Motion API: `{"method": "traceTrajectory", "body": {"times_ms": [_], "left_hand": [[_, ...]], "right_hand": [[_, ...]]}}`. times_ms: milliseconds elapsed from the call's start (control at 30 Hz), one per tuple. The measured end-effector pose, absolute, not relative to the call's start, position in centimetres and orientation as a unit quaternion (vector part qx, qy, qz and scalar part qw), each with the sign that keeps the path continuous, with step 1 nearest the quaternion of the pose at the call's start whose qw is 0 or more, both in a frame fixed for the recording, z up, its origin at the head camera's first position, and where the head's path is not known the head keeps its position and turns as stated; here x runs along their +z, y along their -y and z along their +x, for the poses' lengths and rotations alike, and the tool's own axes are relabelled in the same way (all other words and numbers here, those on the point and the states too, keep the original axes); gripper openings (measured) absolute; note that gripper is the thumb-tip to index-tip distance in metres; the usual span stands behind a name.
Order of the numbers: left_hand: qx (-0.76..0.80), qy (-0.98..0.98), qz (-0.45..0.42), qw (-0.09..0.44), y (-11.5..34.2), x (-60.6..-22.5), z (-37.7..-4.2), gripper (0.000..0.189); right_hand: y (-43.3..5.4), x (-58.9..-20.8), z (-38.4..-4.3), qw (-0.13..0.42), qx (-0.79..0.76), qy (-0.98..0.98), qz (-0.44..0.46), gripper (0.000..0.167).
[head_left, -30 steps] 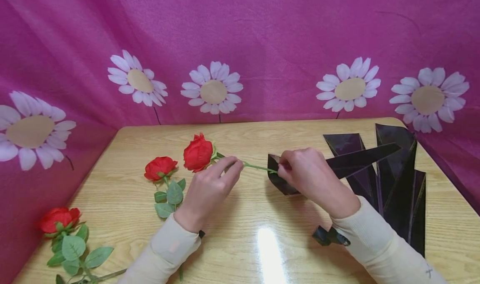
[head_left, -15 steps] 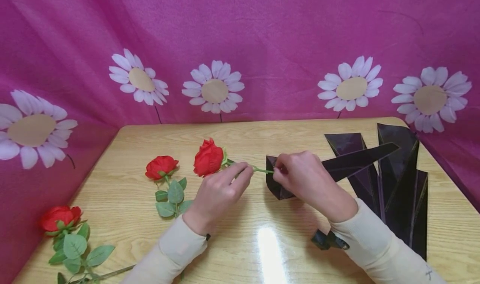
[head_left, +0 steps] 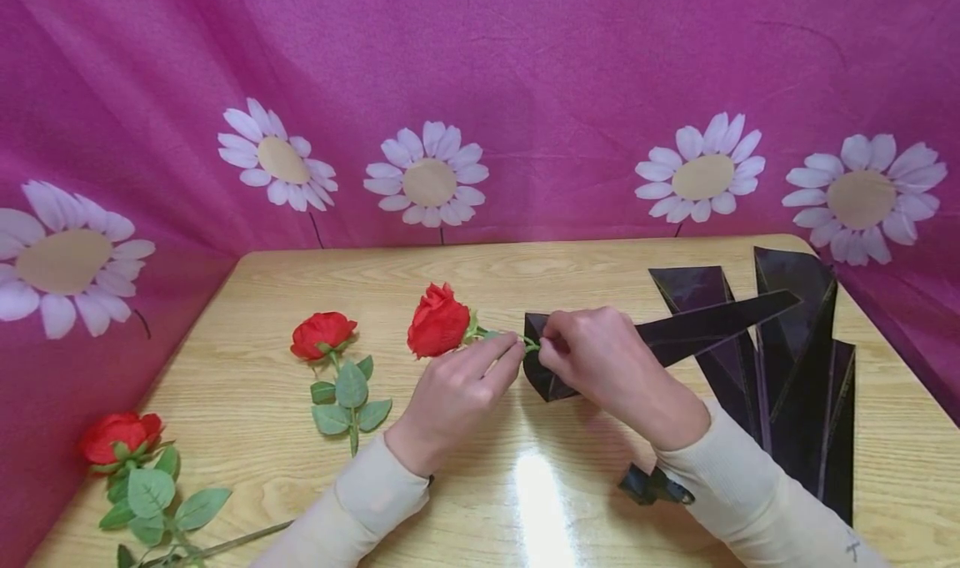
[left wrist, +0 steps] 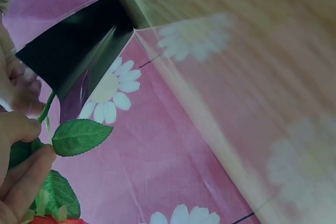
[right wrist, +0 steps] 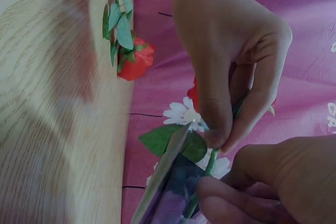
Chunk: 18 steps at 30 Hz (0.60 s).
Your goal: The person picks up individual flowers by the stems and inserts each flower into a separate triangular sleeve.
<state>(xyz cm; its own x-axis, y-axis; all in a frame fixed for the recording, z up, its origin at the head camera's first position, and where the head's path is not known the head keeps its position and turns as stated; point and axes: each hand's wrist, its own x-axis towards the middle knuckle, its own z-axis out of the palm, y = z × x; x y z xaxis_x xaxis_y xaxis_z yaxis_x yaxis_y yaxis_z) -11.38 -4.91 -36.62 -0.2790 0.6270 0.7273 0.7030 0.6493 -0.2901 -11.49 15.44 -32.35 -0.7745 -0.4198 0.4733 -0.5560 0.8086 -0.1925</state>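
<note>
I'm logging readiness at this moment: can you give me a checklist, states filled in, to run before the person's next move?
1. Left hand pinches the rose stem below the bloom: ok.
2. Right hand has its fingers on the stem at the wrapper's mouth: ok.
3. Red bloom inside the black wrapper: not ok, it is outside.
4. Stem depth inside the wrapper: cannot tell, fingers and film hide it.
5. Leaf free of the wrapper's edge: cannot tell, they overlap in the right wrist view.
6. Wrapper clear of the other black wrappers: not ok, its narrow end overlaps them.
</note>
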Motion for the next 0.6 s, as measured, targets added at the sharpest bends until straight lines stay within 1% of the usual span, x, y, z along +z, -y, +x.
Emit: {"method": "traceTrajectory", "body": {"times_ms": [100, 300, 600], "left_hand": [[-0.044, 0.805, -0.419, 0.418, 4.6, -36.6, -11.2, 0.024], [-0.058, 0.813, -0.43, 0.389, 3.7, -36.4, -11.0, 0.024], [-0.079, 0.818, -0.43, 0.374, 3.2, -36.6, -10.7, 0.027]], "right_hand": [[-15.4, -32.3, -11.4, 0.215, 0.165, 0.925, 0.267, 0.007], [-15.4, -32.1, -11.3, 0.209, 0.162, 0.926, 0.271, 0.008], [-15.8, -31.5, -11.1, 0.203, 0.184, 0.921, 0.276, 0.004]]}}
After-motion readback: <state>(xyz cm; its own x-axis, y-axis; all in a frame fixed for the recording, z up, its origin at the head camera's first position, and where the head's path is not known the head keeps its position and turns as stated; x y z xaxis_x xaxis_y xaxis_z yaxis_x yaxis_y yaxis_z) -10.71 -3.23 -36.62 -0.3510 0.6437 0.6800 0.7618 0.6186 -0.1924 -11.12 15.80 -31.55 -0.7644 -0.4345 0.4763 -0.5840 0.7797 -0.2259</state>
